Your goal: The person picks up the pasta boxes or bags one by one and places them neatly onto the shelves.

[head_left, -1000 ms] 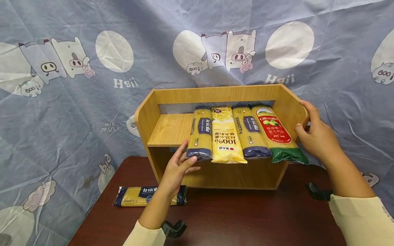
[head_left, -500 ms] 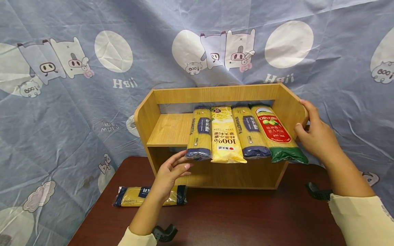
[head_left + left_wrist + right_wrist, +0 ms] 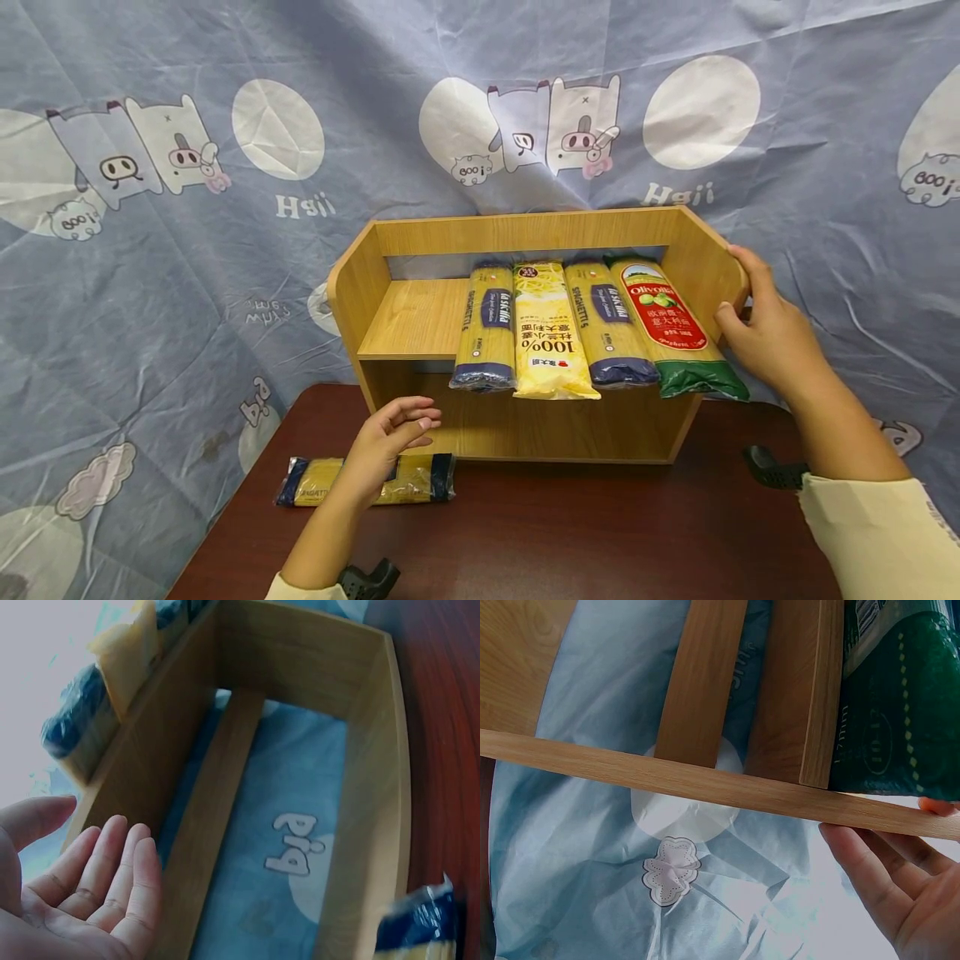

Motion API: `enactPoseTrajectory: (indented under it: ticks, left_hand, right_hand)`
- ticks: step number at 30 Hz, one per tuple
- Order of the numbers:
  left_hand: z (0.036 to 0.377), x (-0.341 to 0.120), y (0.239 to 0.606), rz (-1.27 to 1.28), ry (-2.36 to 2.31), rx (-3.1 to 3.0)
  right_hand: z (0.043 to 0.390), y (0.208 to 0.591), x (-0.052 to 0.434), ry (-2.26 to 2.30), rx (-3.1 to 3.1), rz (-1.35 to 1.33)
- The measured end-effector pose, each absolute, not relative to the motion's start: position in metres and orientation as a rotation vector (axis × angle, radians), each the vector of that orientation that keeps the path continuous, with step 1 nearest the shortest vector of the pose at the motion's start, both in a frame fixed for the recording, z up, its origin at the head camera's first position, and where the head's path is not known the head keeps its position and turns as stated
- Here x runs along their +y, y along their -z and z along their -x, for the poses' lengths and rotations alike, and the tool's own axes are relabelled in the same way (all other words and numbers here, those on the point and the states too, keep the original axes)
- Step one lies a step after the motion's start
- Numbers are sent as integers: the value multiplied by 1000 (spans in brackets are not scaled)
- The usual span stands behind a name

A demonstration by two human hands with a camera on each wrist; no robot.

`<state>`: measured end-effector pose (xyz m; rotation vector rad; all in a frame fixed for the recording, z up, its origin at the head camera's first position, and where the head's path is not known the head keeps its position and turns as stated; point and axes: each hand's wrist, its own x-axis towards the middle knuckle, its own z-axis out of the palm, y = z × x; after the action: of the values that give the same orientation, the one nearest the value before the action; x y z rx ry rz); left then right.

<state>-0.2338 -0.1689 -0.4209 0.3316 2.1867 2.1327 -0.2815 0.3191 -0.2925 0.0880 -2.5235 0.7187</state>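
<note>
My left hand (image 3: 384,442) is in front of the wooden shelf's (image 3: 414,315) left lower compartment, fingers loosely bent and touching nothing. Partly behind it, a spaghetti pack (image 3: 422,481) lies on the table. My right hand (image 3: 776,333) grips the shelf's right side panel, thumb inside and fingers outside. Four-sided upper board bears a row of pasta: a blue-ended spaghetti pack (image 3: 487,333), a yellow pasta pack (image 3: 551,333), another spaghetti pack (image 3: 611,325) and a red-and-green pasta pack (image 3: 667,312). Their near ends overhang the board. In the left wrist view the left palm (image 3: 90,907) shows bare.
The dark red table (image 3: 570,533) extends in front of the shelf. A blue-grey printed cloth (image 3: 375,108) hangs behind and at both sides. Bare board shows left of the pasta row, and the lower compartment (image 3: 570,425) has a wooden floor.
My left hand has moved away from the leftmost spaghetti pack, down and to the left, over the pack on the table. The right hand stays on the side panel.
</note>
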Motion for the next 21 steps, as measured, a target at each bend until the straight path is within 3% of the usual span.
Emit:
enactPoseTrajectory:
  ticks: [21]
  left_hand:
    - [232,-214,450,-134,-1897,2426]
  right_hand:
    - [280,293,319,-738,-2515,-94]
